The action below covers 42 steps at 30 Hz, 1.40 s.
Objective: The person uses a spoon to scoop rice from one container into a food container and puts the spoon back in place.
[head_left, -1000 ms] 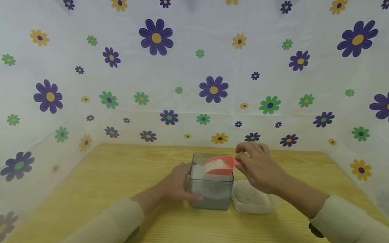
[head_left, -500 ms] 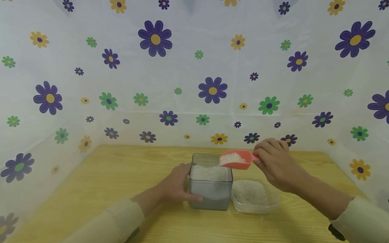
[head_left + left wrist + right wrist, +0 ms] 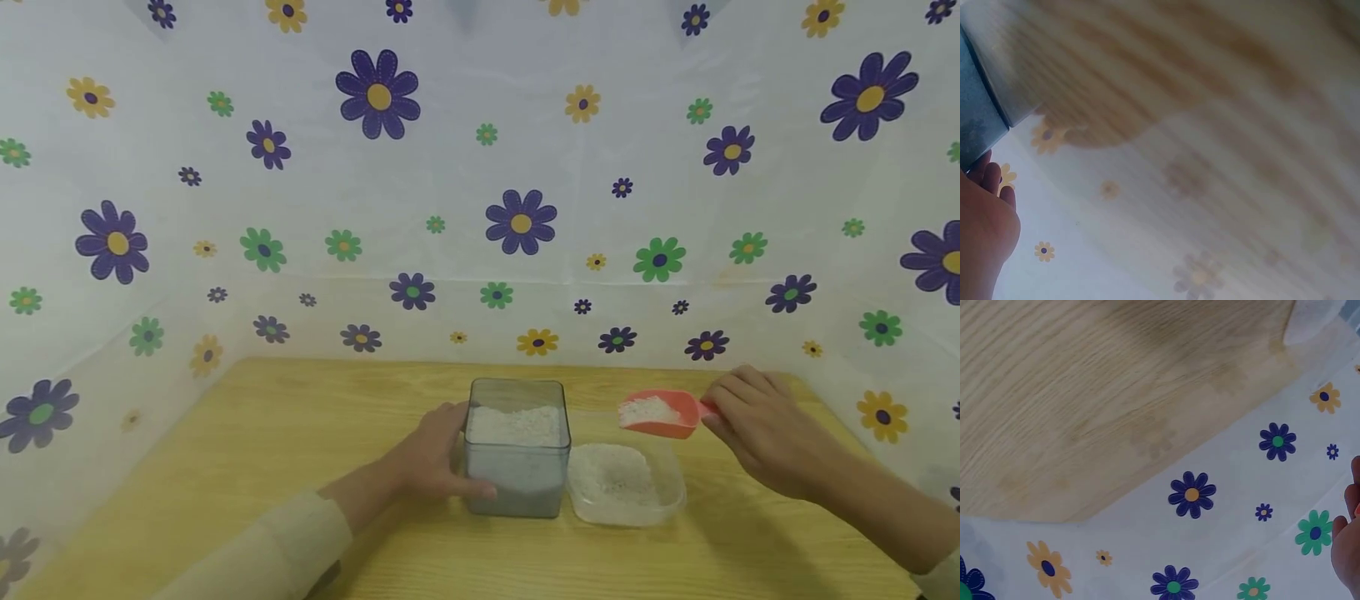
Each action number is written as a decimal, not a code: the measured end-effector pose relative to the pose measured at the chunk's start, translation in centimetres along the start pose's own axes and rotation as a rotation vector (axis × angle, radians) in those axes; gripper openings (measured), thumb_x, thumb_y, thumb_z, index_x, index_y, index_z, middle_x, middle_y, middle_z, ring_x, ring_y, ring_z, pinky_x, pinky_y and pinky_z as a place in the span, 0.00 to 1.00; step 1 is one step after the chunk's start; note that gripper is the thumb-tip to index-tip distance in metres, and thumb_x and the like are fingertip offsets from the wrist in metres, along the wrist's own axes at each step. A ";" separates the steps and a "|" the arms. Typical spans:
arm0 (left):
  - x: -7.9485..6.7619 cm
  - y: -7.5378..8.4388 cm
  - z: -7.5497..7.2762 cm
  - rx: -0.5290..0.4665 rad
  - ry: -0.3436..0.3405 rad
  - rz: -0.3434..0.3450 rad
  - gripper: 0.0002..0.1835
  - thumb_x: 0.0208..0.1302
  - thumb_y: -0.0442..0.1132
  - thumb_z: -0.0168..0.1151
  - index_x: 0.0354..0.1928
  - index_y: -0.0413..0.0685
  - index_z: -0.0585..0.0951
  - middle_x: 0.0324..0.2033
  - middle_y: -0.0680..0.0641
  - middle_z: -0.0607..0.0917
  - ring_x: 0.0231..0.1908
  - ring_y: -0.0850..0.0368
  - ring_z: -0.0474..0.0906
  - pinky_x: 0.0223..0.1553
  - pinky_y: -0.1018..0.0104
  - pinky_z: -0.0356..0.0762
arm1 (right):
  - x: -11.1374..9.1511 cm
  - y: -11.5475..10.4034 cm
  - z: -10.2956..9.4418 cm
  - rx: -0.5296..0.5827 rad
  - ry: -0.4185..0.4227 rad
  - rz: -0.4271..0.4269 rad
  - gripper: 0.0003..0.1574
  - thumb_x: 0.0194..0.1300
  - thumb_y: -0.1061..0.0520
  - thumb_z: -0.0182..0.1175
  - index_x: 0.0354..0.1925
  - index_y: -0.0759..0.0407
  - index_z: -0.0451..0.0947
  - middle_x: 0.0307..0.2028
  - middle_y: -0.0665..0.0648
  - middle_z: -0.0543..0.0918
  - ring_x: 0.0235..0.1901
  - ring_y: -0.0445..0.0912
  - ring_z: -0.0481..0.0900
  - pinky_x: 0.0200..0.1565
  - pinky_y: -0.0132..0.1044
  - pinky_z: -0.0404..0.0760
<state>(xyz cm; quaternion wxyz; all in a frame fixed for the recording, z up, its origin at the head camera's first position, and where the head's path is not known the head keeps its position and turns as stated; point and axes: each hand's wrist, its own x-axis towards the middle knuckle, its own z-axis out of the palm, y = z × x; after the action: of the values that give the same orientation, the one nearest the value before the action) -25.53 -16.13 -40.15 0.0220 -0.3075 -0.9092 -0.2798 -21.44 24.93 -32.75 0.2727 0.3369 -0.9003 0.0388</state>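
A grey see-through square canister (image 3: pixel 517 483), filled with white rice (image 3: pixel 517 425), stands mid-table. My left hand (image 3: pixel 431 454) holds its left side, the thumb across the front and the other fingers partly hidden at the side. In the left wrist view the same hand (image 3: pixel 988 219) lies against the canister (image 3: pixel 975 106). The handle of a pink scoop (image 3: pixel 667 414) is gripped in my right hand (image 3: pixel 761 429). White rice lies in the scoop, which hangs in the air to the right of the canister. In the right wrist view only part of that hand (image 3: pixel 1347 550) shows at the edge.
Close beside the canister on its right sits a clear shallow tub (image 3: pixel 630 515) with more rice (image 3: pixel 611 471) in it. Both rest on a wood-grain table (image 3: pixel 300 425). A white cloth with printed flowers (image 3: pixel 420 192) rises behind and at the sides.
My right hand has carried the loaded scoop from over the canister to the right, past its rim and above the far side of the tub. The left hand keeps its place on the canister.
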 end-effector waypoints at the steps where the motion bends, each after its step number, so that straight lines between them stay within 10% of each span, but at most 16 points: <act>1: 0.0 0.0 0.0 0.000 0.000 0.002 0.53 0.34 0.76 0.65 0.65 0.66 0.60 0.53 0.63 0.72 0.49 0.65 0.64 0.55 0.56 0.64 | -0.3 0.3 0.0 -0.004 -0.002 -0.005 0.04 0.64 0.58 0.57 0.33 0.49 0.71 0.31 0.41 0.69 0.40 0.41 0.64 0.44 0.37 0.59; 18: 0.1 -0.4 0.3 -0.012 0.002 0.036 0.50 0.36 0.74 0.65 0.65 0.71 0.59 0.55 0.68 0.69 0.51 0.65 0.64 0.57 0.53 0.62 | -2.9 3.3 0.7 -0.126 -0.058 -0.056 0.07 0.59 0.55 0.61 0.38 0.52 0.75 0.36 0.47 0.76 0.45 0.48 0.69 0.48 0.45 0.61; 42: 0.3 -0.6 0.4 -0.031 -0.003 0.076 0.47 0.39 0.74 0.64 0.63 0.72 0.60 0.54 0.67 0.71 0.51 0.65 0.65 0.56 0.55 0.64 | -3.3 3.2 -0.4 -0.161 -0.068 -0.173 0.30 0.73 0.38 0.28 0.37 0.47 0.74 0.32 0.42 0.70 0.41 0.46 0.67 0.46 0.42 0.59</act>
<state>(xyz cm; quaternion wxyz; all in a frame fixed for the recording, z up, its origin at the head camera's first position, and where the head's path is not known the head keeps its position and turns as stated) -26.04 -16.14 -40.68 0.0266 -0.3426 -0.8924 -0.2926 -21.21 29.47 -33.71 0.2702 0.3915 -0.8769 -0.0686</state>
